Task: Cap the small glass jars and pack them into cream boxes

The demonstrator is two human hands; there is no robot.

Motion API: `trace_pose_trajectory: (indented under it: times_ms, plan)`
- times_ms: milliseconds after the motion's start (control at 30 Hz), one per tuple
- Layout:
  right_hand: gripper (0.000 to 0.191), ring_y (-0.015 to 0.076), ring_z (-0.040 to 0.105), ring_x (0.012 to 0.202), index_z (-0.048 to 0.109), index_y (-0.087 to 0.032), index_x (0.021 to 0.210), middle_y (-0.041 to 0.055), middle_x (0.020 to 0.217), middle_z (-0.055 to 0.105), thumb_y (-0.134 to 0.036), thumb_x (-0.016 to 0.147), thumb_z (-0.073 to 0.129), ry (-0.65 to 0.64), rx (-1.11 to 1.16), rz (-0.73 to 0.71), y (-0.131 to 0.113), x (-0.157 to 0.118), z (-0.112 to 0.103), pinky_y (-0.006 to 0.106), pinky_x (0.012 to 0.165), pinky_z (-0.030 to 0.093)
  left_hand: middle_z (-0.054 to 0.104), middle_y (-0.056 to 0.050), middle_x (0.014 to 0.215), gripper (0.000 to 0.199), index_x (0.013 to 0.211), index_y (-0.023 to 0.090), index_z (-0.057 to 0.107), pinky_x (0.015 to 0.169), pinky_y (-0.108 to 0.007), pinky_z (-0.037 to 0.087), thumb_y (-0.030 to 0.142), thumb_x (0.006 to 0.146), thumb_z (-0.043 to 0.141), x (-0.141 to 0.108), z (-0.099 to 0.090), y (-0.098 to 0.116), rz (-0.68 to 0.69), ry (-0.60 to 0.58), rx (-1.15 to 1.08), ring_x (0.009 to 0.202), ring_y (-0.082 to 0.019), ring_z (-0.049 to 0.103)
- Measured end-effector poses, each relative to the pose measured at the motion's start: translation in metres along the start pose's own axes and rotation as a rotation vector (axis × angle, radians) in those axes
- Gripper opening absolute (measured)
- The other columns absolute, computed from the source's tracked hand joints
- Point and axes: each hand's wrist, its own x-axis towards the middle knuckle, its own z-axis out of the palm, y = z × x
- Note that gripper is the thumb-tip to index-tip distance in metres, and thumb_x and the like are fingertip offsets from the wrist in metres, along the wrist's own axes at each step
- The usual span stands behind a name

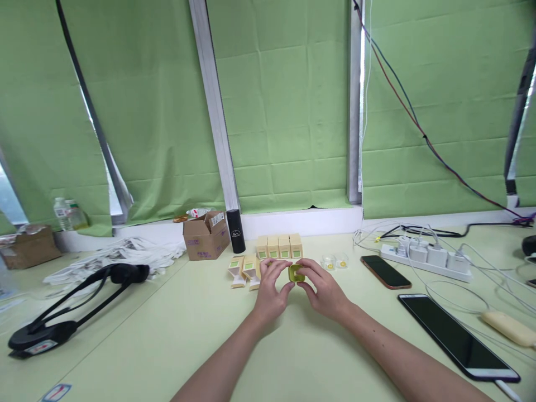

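A small green square container (297,273) is held up between my two hands, just above the table. My left hand (272,290) grips its left side between fingertips and thumb. On the other side, my right hand (322,287) pinches it, and one right finger reaches over its front or into its hollow; which one I cannot tell. Behind my hands stands a row of several small beige boxes (279,245) with green labels. Two similar boxes (243,268) with flaps open lie beside my left hand. Past my right hand sit two clear little containers (335,261) with yellow inside.
A brown cardboard box (206,235) and black cylinder (236,231) stand at the back. White cables or strips (121,257) and a black headset-like strap (79,307) lie left. To the right are two phones (385,272), a power strip (427,259) and loose cables.
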Motion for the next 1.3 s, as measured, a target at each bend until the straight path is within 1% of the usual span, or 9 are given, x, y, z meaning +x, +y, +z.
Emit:
trace_pose_trajectory:
  times_ms: [233, 433, 600, 800, 967, 1300]
  plan:
    - [0.037, 0.0293, 0.064, 0.116, 0.06, -0.026, 0.125, 0.015, 0.127, 0.061, -0.009, 0.095, 0.048, -0.021, -0.066, -0.028, -0.0016, 0.0016, -0.0019, 0.046, 0.088, 0.062, 0.068, -0.007, 0.122, 0.041, 0.12, 0.03, 0.069, 0.112, -0.053, 0.039, 0.014, 0.082, 0.07, 0.0006, -0.0002, 0.0002, 0.015, 0.018, 0.008, 0.131, -0.03, 0.043]
    - [0.035, 0.0303, 0.062, 0.116, 0.057, -0.023, 0.126, 0.0172, 0.127, 0.057, -0.008, 0.096, 0.044, -0.049, -0.105, -0.042, -0.0044, 0.0033, -0.0031, 0.046, 0.086, 0.06, 0.069, -0.007, 0.122, 0.039, 0.121, 0.029, 0.068, 0.111, -0.053, 0.04, 0.015, 0.085, 0.067, 0.0007, -0.0005, 0.0031, 0.052, 0.02, 0.054, 0.129, -0.03, 0.044]
    - [0.037, 0.0299, 0.061, 0.113, 0.056, -0.024, 0.126, 0.0164, 0.126, 0.056, -0.007, 0.096, 0.043, -0.062, -0.122, -0.055, -0.0062, 0.0052, -0.0033, 0.044, 0.083, 0.059, 0.069, -0.008, 0.123, 0.037, 0.123, 0.029, 0.067, 0.11, -0.053, 0.04, 0.017, 0.088, 0.065, -0.0003, -0.0011, 0.0016, 0.091, 0.035, 0.08, 0.128, -0.03, 0.045]
    - [0.033, 0.0292, 0.062, 0.117, 0.057, -0.024, 0.124, 0.0158, 0.128, 0.058, -0.008, 0.097, 0.046, -0.031, -0.106, -0.034, -0.0033, 0.0028, -0.0015, 0.046, 0.088, 0.059, 0.068, -0.008, 0.125, 0.038, 0.126, 0.028, 0.065, 0.11, -0.052, 0.04, 0.016, 0.091, 0.062, -0.0013, -0.0008, 0.0, 0.107, 0.027, 0.096, 0.128, -0.029, 0.045]
    - [0.028, 0.0275, 0.062, 0.116, 0.057, -0.022, 0.119, 0.0169, 0.127, 0.058, -0.007, 0.097, 0.047, 0.014, -0.104, -0.081, -0.0015, 0.0021, 0.0002, 0.045, 0.087, 0.061, 0.067, -0.008, 0.125, 0.037, 0.127, 0.027, 0.064, 0.109, -0.051, 0.042, 0.016, 0.092, 0.061, -0.0015, -0.0002, 0.0011, 0.119, 0.033, 0.096, 0.129, -0.029, 0.044]
    - [0.029, 0.0269, 0.063, 0.115, 0.059, -0.023, 0.117, 0.0161, 0.127, 0.058, -0.007, 0.097, 0.046, 0.018, -0.11, -0.093, -0.0043, 0.0038, -0.0015, 0.042, 0.085, 0.061, 0.068, -0.007, 0.125, 0.037, 0.127, 0.027, 0.063, 0.108, -0.052, 0.042, 0.016, 0.092, 0.062, -0.0018, 0.0015, -0.003, 0.159, 0.053, 0.115, 0.127, -0.028, 0.045]
